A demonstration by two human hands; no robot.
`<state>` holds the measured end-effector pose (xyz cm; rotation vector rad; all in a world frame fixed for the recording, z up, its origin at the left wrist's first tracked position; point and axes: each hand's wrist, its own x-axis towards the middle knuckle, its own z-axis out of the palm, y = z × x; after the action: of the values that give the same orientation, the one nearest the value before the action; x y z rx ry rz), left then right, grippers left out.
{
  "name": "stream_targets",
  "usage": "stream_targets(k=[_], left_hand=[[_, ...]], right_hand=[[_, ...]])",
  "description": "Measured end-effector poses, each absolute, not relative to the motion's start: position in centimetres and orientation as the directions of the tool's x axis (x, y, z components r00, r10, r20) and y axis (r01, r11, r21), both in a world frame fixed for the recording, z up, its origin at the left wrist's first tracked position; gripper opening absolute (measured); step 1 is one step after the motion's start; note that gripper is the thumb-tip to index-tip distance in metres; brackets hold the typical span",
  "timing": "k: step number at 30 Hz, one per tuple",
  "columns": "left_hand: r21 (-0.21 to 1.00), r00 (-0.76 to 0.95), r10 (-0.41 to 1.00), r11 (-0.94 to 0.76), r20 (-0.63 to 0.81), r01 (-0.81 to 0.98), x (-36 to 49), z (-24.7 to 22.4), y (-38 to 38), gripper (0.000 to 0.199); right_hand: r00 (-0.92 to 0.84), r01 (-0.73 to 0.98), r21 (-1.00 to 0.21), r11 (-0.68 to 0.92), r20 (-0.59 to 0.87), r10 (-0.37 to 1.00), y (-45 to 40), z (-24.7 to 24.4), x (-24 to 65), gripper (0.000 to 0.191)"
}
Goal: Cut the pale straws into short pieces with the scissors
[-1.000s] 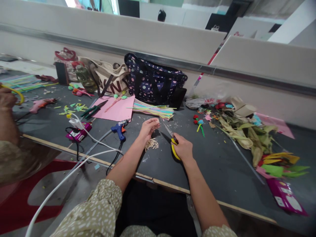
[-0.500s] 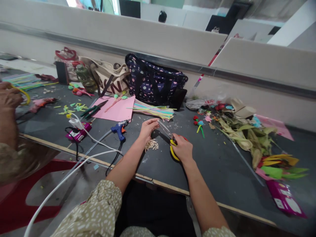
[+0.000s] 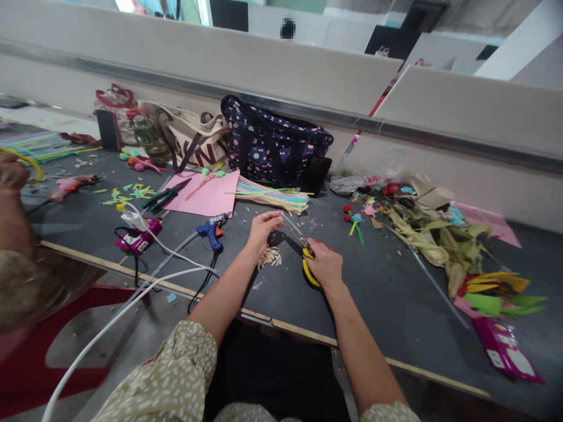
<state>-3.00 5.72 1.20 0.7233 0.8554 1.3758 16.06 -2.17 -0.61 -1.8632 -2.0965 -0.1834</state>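
My right hand is closed round the yellow and red handles of a pair of scissors, whose blades point up and left. At the blade tips, my left hand pinches something small and pale that I cannot make out. Beneath my left hand lies a small heap of short, pale cut pieces on the dark table. A blue glue gun rests left of my left forearm.
Pastel strips and a pink sheet lie behind my hands, before a dotted bag. Dried husks spread on the right. White cables cross the table's front edge at left. A co-worker's hand shows far left.
My hands and the scissors keep nearly the same place. The co-worker's hand at the far left has shifted slightly left and down.
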Motion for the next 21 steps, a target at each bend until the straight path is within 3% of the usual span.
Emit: stream_targets(k=[9,15,21], left_hand=[[0.854,-0.014,0.996,0.071,-0.091,-0.515,-2.98,1.07,5.75,0.032],[0.863,0.006,0.997,0.067,-0.074,-0.501,-3.16,0.93,5.71,0.033],[0.843,0.094,0.99,0.138,-0.104,-0.519,-3.22,1.05,5.69,0.033]], right_hand=[[-0.095,0.98,-0.143,0.139,0.274,0.957,-2.33,-0.18,15.77,0.023],[-0.033,0.967,-0.232,0.109,0.308,0.951,-2.02,-0.4,16.26,0.022],[-0.077,0.943,-0.287,0.166,0.297,0.952,-2.0,-0.74,16.24,0.024]])
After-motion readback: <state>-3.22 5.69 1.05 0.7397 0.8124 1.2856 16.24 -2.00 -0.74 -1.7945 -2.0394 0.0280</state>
